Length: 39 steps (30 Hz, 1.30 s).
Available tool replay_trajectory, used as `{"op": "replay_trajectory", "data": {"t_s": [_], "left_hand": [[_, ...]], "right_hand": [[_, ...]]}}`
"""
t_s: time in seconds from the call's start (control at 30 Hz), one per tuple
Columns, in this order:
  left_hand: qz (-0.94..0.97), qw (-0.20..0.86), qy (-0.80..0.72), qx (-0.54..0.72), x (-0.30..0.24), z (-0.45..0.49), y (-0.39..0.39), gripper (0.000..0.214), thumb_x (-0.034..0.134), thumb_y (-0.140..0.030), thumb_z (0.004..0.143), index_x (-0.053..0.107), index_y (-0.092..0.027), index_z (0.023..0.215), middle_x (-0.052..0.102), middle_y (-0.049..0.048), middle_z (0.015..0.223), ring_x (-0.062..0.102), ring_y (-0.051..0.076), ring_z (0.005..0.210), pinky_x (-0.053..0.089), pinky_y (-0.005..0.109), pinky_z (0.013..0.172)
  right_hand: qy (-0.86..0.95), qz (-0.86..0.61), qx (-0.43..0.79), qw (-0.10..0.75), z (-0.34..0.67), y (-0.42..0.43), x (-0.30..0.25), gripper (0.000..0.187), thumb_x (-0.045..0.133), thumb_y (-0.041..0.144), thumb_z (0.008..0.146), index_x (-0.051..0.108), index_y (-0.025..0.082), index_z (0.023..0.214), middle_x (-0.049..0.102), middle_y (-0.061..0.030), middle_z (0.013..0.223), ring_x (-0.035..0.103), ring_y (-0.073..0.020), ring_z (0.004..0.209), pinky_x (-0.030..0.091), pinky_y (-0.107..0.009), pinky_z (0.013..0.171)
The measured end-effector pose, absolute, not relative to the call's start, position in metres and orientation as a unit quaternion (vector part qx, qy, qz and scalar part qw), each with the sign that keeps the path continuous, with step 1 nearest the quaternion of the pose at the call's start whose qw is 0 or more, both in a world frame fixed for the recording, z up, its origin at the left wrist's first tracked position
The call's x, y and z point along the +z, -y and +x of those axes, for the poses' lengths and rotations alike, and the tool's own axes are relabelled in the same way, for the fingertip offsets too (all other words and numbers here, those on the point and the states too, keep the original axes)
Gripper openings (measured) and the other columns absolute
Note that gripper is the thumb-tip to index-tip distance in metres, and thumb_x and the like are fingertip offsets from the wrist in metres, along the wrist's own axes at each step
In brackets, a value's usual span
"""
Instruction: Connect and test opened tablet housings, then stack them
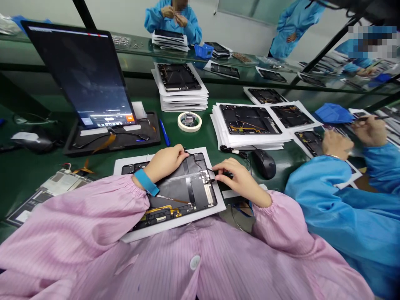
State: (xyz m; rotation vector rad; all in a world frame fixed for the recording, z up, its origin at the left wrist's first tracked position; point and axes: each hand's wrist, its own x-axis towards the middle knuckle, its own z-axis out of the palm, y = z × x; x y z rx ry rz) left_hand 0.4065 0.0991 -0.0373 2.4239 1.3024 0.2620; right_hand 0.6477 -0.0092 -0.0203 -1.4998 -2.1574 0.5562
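In front of me an opened tablet housing (179,188) lies on a white sheet (221,204), its flat cables and small boards exposed. My left hand (165,163), with a blue band (146,182) at the wrist, rests over the housing's far edge. Its thumb and forefinger are pinched on a thin black cable (196,163). From the right side, my right hand (235,177) reaches to the housing's right edge. Closed fingers there grip the black cable's end by a small connector board (206,177); the exact tip is partly hidden.
A lit screen (84,79) stands in a black tray (150,135) at left. Beyond my hands are a blue pen (164,132), a tape roll (196,126) and stacked housings (250,118). A mouse (264,162) sits at right, near a co-worker's blue sleeves (321,183).
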Motion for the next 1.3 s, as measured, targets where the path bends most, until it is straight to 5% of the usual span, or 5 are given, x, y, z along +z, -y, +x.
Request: {"op": "replay_trajectory", "data": {"t_s": [0.2, 0.43, 0.7, 0.87, 1.3], "left_hand": [[0.861, 0.194, -0.461, 0.091, -0.036, 0.406, -0.1, 0.026, 0.042, -0.041, 0.096, 0.055, -0.019, 0.089, 0.065, 0.0033, 0.077, 0.061, 0.02, 0.07, 0.034, 0.027, 0.058], [0.86, 0.199, -0.461, 0.097, -0.038, 0.405, -0.1, 0.025, 0.044, -0.04, 0.096, 0.056, -0.02, 0.089, 0.065, 0.0025, 0.078, 0.061, 0.021, 0.071, 0.034, 0.028, 0.059], [0.86, 0.199, -0.46, 0.094, -0.038, 0.405, -0.1, 0.025, 0.042, -0.04, 0.096, 0.055, -0.02, 0.089, 0.066, 0.0028, 0.079, 0.061, 0.021, 0.072, 0.033, 0.027, 0.058], [0.86, 0.199, -0.462, 0.089, -0.037, 0.405, -0.1, 0.025, 0.042, -0.039, 0.096, 0.055, -0.019, 0.088, 0.065, 0.0032, 0.078, 0.06, 0.021, 0.071, 0.032, 0.027, 0.058], [0.859, 0.205, -0.456, 0.108, -0.038, 0.406, -0.1, 0.022, 0.046, -0.036, 0.097, 0.056, -0.019, 0.09, 0.065, 0.0036, 0.079, 0.059, 0.022, 0.071, 0.032, 0.029, 0.06]], "right_hand": [[0.836, -0.507, 0.168, 0.126, 0.641, 0.018, -0.017, 0.015, 0.053, 0.022, 0.093, 0.064, 0.019, 0.102, 0.065, -0.0071, 0.096, 0.054, -0.0214, 0.095, 0.039, -0.037, 0.086], [0.745, -0.516, 0.355, 0.229, 0.649, 0.014, -0.021, 0.025, 0.04, 0.029, 0.099, 0.063, 0.019, 0.101, 0.069, -0.0034, 0.093, 0.063, -0.016, 0.087, 0.046, -0.031, 0.082], [0.817, -0.464, 0.306, 0.151, 0.66, 0.01, -0.013, 0.028, 0.047, 0.034, 0.098, 0.064, 0.023, 0.117, 0.07, -0.0032, 0.107, 0.06, -0.0182, 0.097, 0.034, -0.036, 0.093], [0.814, -0.494, 0.238, 0.19, 0.664, 0.002, -0.022, 0.023, 0.051, 0.033, 0.096, 0.071, 0.023, 0.103, 0.07, -0.0029, 0.088, 0.058, -0.0177, 0.087, 0.033, -0.035, 0.087], [0.852, -0.463, 0.127, 0.207, 0.649, -0.004, -0.034, 0.017, 0.056, 0.028, 0.095, 0.07, 0.019, 0.097, 0.068, -0.0013, 0.081, 0.057, -0.0153, 0.079, 0.032, -0.037, 0.087]]}}
